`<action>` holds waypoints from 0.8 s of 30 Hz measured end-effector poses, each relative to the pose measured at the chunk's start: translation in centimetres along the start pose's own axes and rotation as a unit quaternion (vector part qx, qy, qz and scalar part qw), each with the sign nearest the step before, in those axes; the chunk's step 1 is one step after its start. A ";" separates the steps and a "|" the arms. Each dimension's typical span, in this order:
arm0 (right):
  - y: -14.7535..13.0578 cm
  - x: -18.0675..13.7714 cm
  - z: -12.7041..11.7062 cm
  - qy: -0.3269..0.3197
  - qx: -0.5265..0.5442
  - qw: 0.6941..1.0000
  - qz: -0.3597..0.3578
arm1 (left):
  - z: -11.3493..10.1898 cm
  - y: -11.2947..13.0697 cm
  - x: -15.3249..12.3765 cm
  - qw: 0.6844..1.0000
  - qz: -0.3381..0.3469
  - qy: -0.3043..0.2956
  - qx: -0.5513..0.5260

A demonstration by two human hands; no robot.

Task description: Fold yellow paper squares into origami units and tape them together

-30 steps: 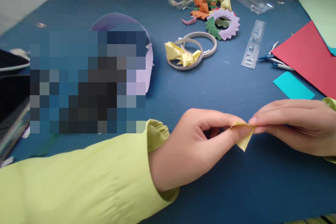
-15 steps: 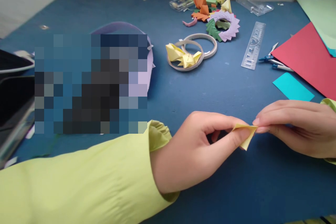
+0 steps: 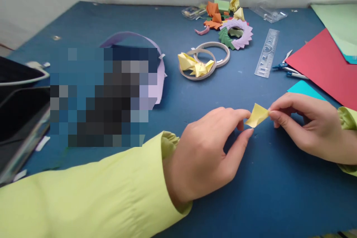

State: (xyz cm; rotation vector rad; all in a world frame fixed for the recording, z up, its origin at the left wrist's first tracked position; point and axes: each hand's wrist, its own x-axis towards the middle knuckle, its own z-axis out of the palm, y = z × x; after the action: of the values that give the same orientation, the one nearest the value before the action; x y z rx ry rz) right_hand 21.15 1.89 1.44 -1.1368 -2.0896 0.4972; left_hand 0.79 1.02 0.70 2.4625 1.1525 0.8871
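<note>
One yellow paper [image 3: 256,116] bridges right hand [image 3: 309,128] and, seemingly, left hand [image 3: 210,152].

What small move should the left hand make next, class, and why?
Probably the left hand should pinch the left end of the yellow paper: the right hand grips the opposite end, while the left thumb and forefinger stand apart; whether they touch it is unclear.

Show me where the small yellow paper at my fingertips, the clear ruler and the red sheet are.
Small yellow paper [image 3: 257,115], head view: the middle of its visible face.
Clear ruler [image 3: 267,53], head view: about halfway along its length.
Red sheet [image 3: 329,67], head view: the middle of its uncovered part.
</note>
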 end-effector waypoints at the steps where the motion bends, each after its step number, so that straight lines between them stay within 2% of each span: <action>1: 0.1 0.0 0.1 -0.002 0.004 1.000 0.002 | 0.1 -0.1 0.0 1.000 0.006 0.000 0.013; 8: 0.2 -0.1 0.2 -0.002 0.004 1.000 -0.005 | 0.1 -0.4 -0.2 0.995 0.058 -0.004 0.078; 18: 0.2 -0.1 0.1 -0.019 0.019 0.999 -0.026 | 0.1 -0.4 0.1 0.997 0.065 -0.005 0.052; 24: 0.8 -0.4 0.4 -0.023 -0.070 0.989 -0.126 | 0.1 -0.6 0.3 0.990 0.097 -0.035 0.098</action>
State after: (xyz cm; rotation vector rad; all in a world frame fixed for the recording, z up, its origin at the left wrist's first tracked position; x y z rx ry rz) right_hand 21.45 1.96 0.55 -0.9249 -2.2979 0.2610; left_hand 0.66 1.58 0.45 2.7801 1.0341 0.7623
